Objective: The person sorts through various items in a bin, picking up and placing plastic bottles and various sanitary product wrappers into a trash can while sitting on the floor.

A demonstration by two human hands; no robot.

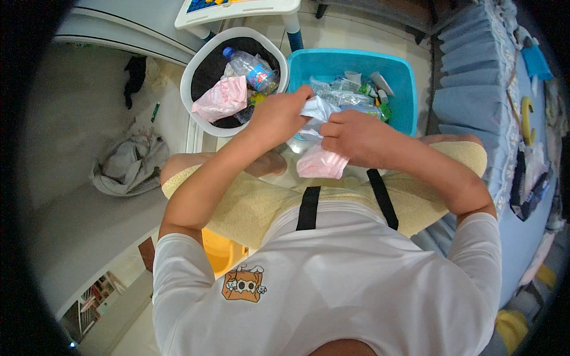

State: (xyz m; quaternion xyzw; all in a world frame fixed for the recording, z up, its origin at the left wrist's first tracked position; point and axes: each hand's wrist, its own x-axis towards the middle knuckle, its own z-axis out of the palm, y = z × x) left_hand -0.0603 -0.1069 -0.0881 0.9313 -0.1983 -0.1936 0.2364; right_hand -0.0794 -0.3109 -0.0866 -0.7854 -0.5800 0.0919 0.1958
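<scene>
Between my two hands, over the near edge of a blue plastic basin (409, 89), a crumpled white sheet-like piece (318, 108) is held; its material is unclear. My left hand (282, 113) pinches its left side. My right hand (352, 135) grips the other side, with a pink folded packet or wrapper (321, 163) hanging beneath it; whether those fingers also hold the pink piece is hidden. Clear plastic packaging (345, 97) and small containers lie in the basin. A round white bin (187, 89) at its left holds a plastic bottle (254, 71) and a pink plastic wrapper (222, 99).
A white small table (240, 12) stands behind the bin. A bed with a blue ruffled cover (463, 102) runs along the right. A grey cloth item (133, 164) lies at left, and a yellow plastic stool or tub (220, 251) is near my left elbow.
</scene>
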